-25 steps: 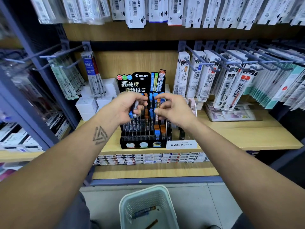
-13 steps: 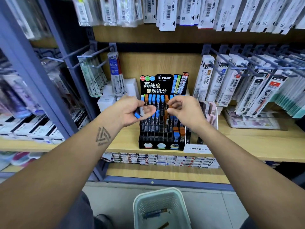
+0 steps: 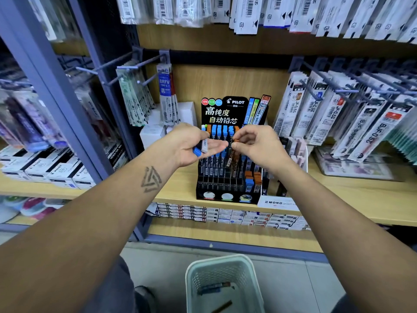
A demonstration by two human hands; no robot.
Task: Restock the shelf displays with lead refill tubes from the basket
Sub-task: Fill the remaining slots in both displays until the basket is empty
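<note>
Orange-capped tube (image 3: 234, 152): pinched between thumb and fingertips of the right hand (image 3: 255, 145), hanging upright over the middle rows of the display rack (image 3: 228, 177), its lower end down among the tubes already standing there
Right hand: fingers curled, grasping that one tube just in front of the rack's upper tier
Left hand (image 3: 194, 145): palm turned up, fingers mostly straight, with a few blue-capped tubes (image 3: 200, 147) lying across the palm under the thumb, which appears to rest on them; whether it truly clamps them I cannot tell
Display rack: black, stepped, on the wooden shelf (image 3: 180, 188); blue caps fill the back row, a few orange ones stand low at the right
Basket (image 3: 196, 279): pale plastic, on the floor below; at least two tubes left lying in its bottom
Step in hand: slotting the orange tube into a compartment, probably mid-placement
Next move: needs the tube kept vertical and lined up with a free slot among its own colour, then released; after that the right hand would likely draw a blue one from the left palm
</note>
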